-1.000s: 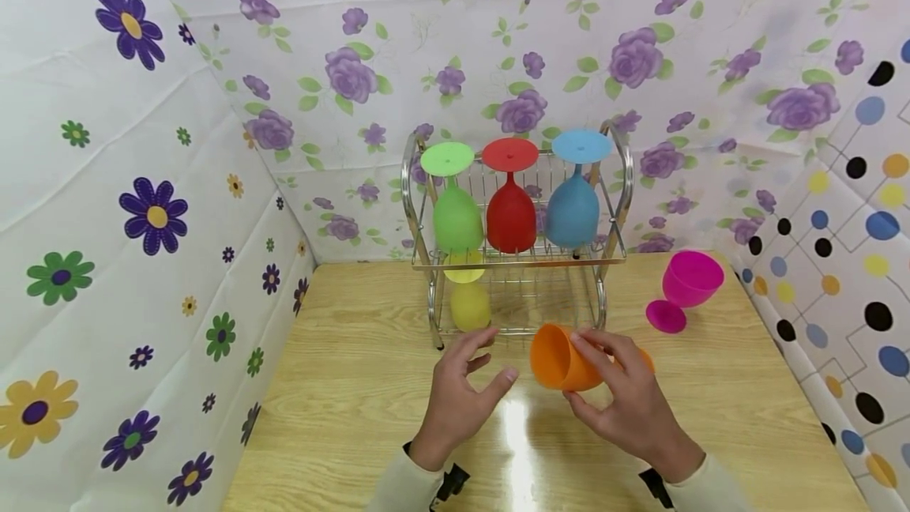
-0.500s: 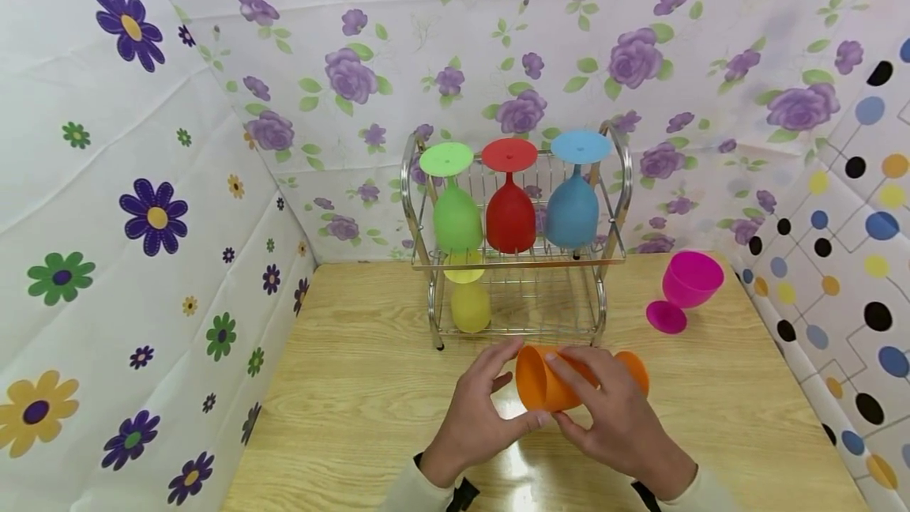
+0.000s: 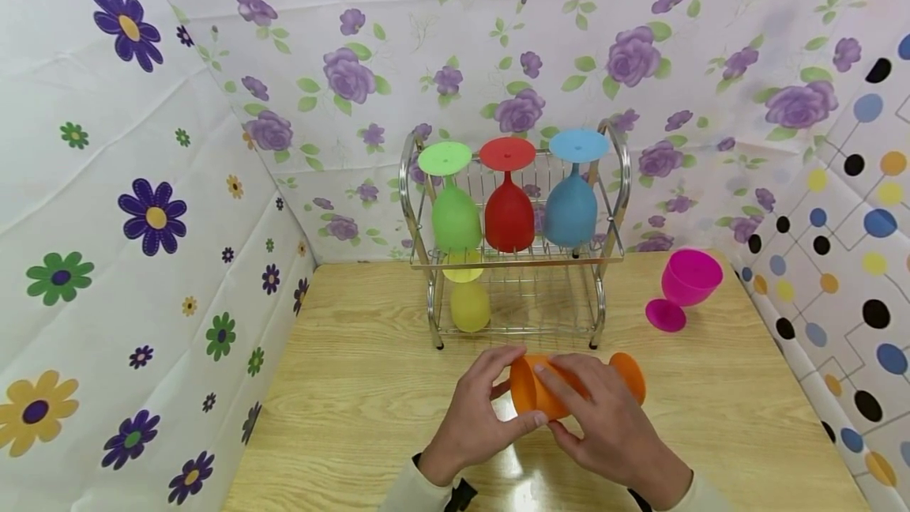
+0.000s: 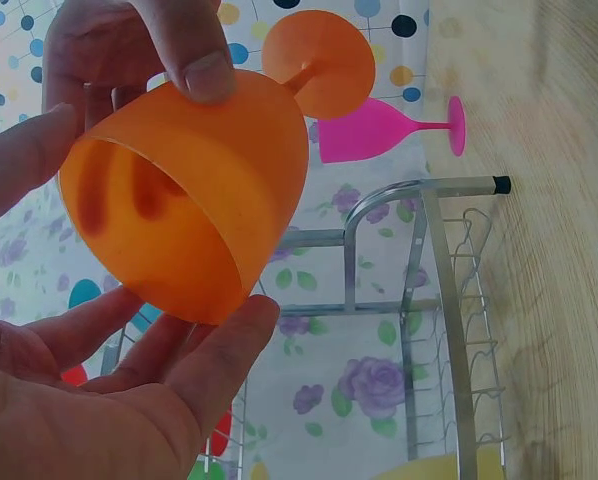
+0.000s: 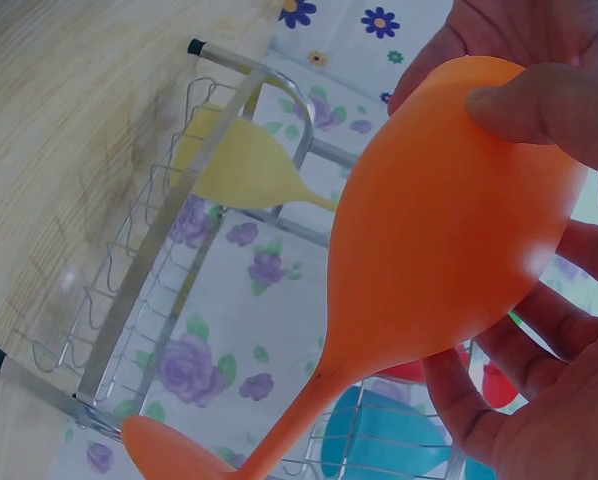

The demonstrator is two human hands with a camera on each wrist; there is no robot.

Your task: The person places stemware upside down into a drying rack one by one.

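An orange plastic goblet [image 3: 523,387] lies sideways between both hands, low in front of the rack, mouth towards the left. My right hand [image 3: 614,425] grips its bowl, thumb on one side and fingers on the other. At the rim, my left hand [image 3: 478,415] holds it between thumb and fingers. In the left wrist view the bowl's hollow inside [image 4: 149,235] shows. The stem and round foot [image 5: 174,450] point away from the rim. Upside down on the rack's top tier stand a green goblet [image 3: 456,220], a red one [image 3: 509,220] and a blue one [image 3: 571,212].
A two-tier metal rack [image 3: 597,306] stands at the back of the wooden table [image 3: 355,385]. On its lower tier, at the left, a yellow goblet [image 3: 471,308] sits inverted. A magenta goblet [image 3: 691,279] lies on its side to the right. Patterned cloths surround the table.
The orange goblet has come slightly left and nearer the person. My left hand, apart from it one second ago, now holds its rim. The goblets on the rack have stayed put.
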